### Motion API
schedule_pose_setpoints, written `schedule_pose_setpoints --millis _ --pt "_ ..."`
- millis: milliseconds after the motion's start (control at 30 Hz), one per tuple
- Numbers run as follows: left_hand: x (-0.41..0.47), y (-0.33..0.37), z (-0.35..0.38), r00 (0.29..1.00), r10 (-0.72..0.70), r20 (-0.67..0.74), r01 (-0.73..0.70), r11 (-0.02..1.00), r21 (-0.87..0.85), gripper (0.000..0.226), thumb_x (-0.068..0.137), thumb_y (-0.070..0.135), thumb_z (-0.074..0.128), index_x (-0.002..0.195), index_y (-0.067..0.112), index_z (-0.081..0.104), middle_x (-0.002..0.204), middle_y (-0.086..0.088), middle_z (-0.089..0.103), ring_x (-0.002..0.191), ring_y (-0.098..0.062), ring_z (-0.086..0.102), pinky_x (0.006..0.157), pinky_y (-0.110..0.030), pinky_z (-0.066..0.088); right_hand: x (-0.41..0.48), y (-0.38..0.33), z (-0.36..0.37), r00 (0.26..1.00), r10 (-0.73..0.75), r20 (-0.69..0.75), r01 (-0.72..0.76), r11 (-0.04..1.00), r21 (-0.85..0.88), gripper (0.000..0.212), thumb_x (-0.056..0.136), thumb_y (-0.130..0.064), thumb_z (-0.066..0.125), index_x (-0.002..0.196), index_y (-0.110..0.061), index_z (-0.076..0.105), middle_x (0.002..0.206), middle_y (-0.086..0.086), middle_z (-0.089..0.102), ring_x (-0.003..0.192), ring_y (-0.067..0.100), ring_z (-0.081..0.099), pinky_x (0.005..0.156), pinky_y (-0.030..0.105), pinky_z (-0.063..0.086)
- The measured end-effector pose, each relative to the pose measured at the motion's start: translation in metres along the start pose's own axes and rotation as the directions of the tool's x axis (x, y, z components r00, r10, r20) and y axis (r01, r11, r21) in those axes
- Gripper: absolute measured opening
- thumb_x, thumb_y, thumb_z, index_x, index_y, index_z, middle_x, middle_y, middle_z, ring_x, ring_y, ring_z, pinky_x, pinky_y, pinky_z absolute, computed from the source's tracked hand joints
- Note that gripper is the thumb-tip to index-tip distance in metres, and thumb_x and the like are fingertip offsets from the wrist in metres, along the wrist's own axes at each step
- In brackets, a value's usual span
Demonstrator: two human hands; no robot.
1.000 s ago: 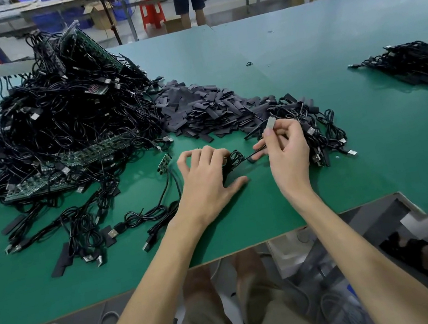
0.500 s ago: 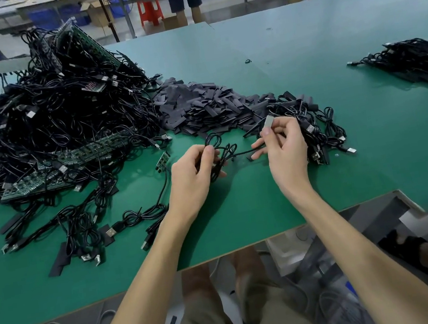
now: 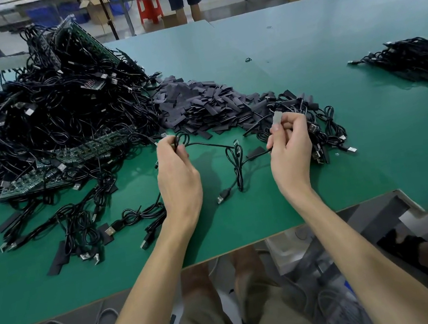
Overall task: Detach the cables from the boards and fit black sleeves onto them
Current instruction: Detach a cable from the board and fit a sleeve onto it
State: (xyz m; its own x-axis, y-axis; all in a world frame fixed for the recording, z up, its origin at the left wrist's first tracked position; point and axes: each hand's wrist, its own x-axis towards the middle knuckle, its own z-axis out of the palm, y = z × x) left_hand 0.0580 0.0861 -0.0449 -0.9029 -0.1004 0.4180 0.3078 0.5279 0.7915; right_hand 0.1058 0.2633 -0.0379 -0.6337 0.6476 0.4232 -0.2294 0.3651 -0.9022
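The left hand is curling its fingers tightly, gripping a loop of thin black cable up by the fingertips. The right hand is closed too, pinching a small pale grey piece so that it is sticking up above the thumb; what that piece is I cannot tell from here. The cable is stretching between the two hands above the green table, sagging in the middle, where a narrow coil of it is hanging down and its silver-tipped USB plug is lying on the tabletop. A flat black sleeve is sitting right by the stretch of cable running into the right hand, though whether the cable is passing through it is unclear. Just beyond the hands a spread of loose black sleeves is lying in a flat, overlapping pile. To the left of that a tall heap of black cables is tangling over several green boards. Touching the right hand's far side is a smaller bundle of coiled cables, and well apart at the right another cable bundle is lying.
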Motion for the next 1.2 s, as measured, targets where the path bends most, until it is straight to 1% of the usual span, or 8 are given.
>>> schedule_pose_setpoints --millis 167,333,600,700,800,900,1000,1200 --pt "-0.001 0.000 0.001 1.000 -0.016 0.017 0.013 0.988 0.152 0.027 0.111 0.019 0.037 0.137 0.016 0.045 0.127 -0.003 0.057 0.086 -0.018 0.051 0.075 -0.037 0.038 0.002 0.000 -0.001 0.995 0.014 -0.095 -0.013 1.000 0.013 0.007 0.109 -0.012 0.043 0.108 -0.017 0.047 0.104 0.021 0.057 0.084 0.038 0.057 0.076 0.047 0.051" --pt "0.001 -0.001 0.003 0.999 0.001 0.038 -0.012 0.952 0.306 0.043 0.101 -0.005 0.041 0.139 0.014 0.044 0.124 -0.007 0.051 0.091 -0.026 0.052 0.068 -0.039 0.037 0.001 -0.001 -0.001 0.984 0.007 -0.178 0.003 0.998 0.060 0.008 0.110 -0.013 0.040 0.110 -0.016 0.048 0.093 0.001 0.052 0.069 0.017 0.050 0.066 0.025 0.046" --pt "0.008 -0.006 -0.001 1.000 -0.016 -0.011 0.018 0.975 0.223 0.042 0.105 0.000 0.042 0.140 0.021 0.050 0.115 -0.004 0.046 0.082 -0.025 0.056 0.068 -0.041 0.046 0.001 0.000 0.000 0.987 0.049 -0.152 -0.040 0.997 0.060 0.009 0.110 -0.013 0.041 0.109 -0.018 0.048 0.095 0.006 0.056 0.070 0.019 0.052 0.067 0.033 0.048" --pt "0.005 -0.004 -0.001 0.998 0.058 0.011 -0.059 0.954 0.292 0.045 0.101 -0.002 0.048 0.138 0.023 0.058 0.118 -0.007 0.051 0.104 -0.027 0.053 0.086 -0.044 0.045 0.001 0.001 -0.001 0.990 0.053 -0.133 -0.047 0.998 0.047 0.007 0.110 -0.014 0.043 0.110 -0.015 0.050 0.099 0.013 0.058 0.072 0.022 0.055 0.070 0.042 0.050" --pt "0.002 -0.001 0.001 0.961 0.223 0.162 -0.267 0.899 0.346 0.039 0.097 0.005 0.057 0.131 0.022 0.067 0.134 -0.006 0.056 0.129 -0.024 0.048 0.114 -0.050 0.027 0.001 0.002 -0.001 0.994 0.075 -0.079 -0.070 0.996 0.059 0.012 0.111 -0.020 0.045 0.111 -0.010 0.051 0.097 0.014 0.057 0.068 0.022 0.056 0.064 0.042 0.051" --pt "-0.002 0.003 0.004 0.801 0.386 0.457 -0.521 0.825 0.217 0.045 0.100 0.018 0.059 0.144 0.027 0.056 0.148 0.006 0.054 0.141 -0.011 0.042 0.125 -0.043 0.010 0.001 0.003 0.000 0.995 0.094 -0.020 -0.092 0.993 0.078 0.010 0.110 -0.022 0.046 0.111 -0.014 0.051 0.092 0.008 0.057 0.064 0.016 0.057 0.061 0.036 0.050" --pt "-0.005 0.003 0.009 0.688 0.409 0.599 -0.611 0.772 0.175 0.042 0.104 0.026 0.057 0.146 0.026 0.054 0.141 0.006 0.060 0.136 -0.016 0.049 0.121 -0.038 0.018 0.000 0.004 0.000 0.995 0.100 0.027 -0.102 0.991 0.088 0.004 0.110 -0.020 0.047 0.108 -0.021 0.050 0.091 0.016 0.060 0.064 0.015 0.059 0.056 0.030 0.048" --pt "-0.004 0.003 0.005 0.815 0.358 0.456 -0.497 0.837 0.230 0.023 0.100 0.012 0.064 0.119 0.013 0.076 0.100 -0.006 0.064 0.096 -0.031 0.057 0.085 -0.040 0.045 -0.001 0.003 0.000 0.990 0.102 0.097 -0.110 0.990 0.083 0.004 0.109 -0.018 0.050 0.107 -0.017 0.054 0.083 0.004 0.060 0.061 0.010 0.059 0.047 0.026 0.048"
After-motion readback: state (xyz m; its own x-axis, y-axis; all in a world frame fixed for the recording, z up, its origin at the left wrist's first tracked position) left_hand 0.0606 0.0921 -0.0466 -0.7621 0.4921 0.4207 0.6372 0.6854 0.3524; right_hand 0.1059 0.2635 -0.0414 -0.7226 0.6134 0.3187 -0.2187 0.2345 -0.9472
